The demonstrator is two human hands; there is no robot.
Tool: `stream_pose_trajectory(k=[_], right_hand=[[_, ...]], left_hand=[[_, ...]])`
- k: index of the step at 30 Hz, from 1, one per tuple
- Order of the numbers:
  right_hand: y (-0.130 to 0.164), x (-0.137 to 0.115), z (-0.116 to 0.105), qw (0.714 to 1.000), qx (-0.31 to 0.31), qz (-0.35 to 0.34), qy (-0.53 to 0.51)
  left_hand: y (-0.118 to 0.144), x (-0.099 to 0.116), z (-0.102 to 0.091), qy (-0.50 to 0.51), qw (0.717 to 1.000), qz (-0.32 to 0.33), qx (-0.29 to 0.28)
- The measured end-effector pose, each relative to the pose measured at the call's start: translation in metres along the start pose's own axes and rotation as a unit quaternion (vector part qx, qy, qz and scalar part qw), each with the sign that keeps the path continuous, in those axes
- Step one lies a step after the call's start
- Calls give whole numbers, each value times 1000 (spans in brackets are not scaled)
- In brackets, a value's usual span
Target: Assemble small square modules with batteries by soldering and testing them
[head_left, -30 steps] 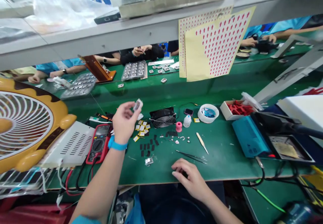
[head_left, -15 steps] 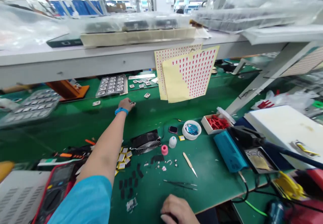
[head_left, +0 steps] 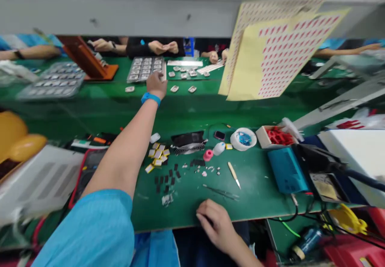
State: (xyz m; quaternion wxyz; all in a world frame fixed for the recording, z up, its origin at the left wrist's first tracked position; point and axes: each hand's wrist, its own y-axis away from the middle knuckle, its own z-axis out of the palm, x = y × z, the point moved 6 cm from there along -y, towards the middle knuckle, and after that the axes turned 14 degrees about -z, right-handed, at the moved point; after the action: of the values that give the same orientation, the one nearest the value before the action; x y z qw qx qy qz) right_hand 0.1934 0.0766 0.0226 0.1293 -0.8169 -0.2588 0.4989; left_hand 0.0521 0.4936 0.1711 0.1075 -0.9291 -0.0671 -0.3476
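Note:
My left hand (head_left: 156,84), with a blue wristband, reaches over the far part of the bench to the right edge of a clear tray (head_left: 138,71) of small white-framed parts. Its fingers point away from me and are partly hidden. Just right of it lies one white part (head_left: 174,88), with another white part (head_left: 192,89) farther right. A third white part (head_left: 129,89) lies in front of the tray. My right hand (head_left: 217,223) rests at the bench's front edge, loosely curled, thumb apart, holding nothing. Tweezers (head_left: 221,192) and a wooden-handled knife (head_left: 234,174) lie beyond it.
Across the bench other people's hands (head_left: 164,47) are at work. A shelf beam (head_left: 126,14) with hanging yellow label sheets (head_left: 249,62) crosses above. Yellow-edged batteries (head_left: 158,153), a black fan (head_left: 189,141), a white bowl (head_left: 254,140) and a blue box (head_left: 287,170) stand around the middle.
The view has tipped downward, bringing in people across the bench. My left hand has moved from a white part to the tray's edge; that part now lies free. My right hand stays near the front edge.

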Motion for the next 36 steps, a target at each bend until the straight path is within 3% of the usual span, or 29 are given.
stream_pose_trajectory(k=[2,5,7,10,14,19,24,27,32,34,36], right_hand=[[0,-4,-5,1000,-19,-12,-10],[4,0,-28,996,-9,-38,75],[7,9,-50,979,-14,-36,198],[11,27,-72,947,-72,-7,312],[12,39,-73,941,-148,13,303],[5,33,-59,976,-89,57,189],[6,29,-55,992,5,120,43],[7,28,-55,993,-16,94,64],[14,28,-62,977,-87,43,189],[20,28,-78,973,-74,58,213],[27,28,-107,970,-23,92,222]], left_hand=[[31,-13,-22,-24,1000,2,0],[114,-31,-62,1,993,105,53],[182,-49,-76,52,983,175,0],[277,-88,-64,49,963,205,-169],[348,-137,-44,-17,967,181,-176],[373,-165,-33,-46,982,141,-113],[375,-170,-30,-99,980,124,-118],[373,-163,-25,-106,971,134,-168],[369,-135,-6,-12,948,137,-286],[369,-124,5,1,934,147,-326],[371,-116,14,3,921,165,-353]])
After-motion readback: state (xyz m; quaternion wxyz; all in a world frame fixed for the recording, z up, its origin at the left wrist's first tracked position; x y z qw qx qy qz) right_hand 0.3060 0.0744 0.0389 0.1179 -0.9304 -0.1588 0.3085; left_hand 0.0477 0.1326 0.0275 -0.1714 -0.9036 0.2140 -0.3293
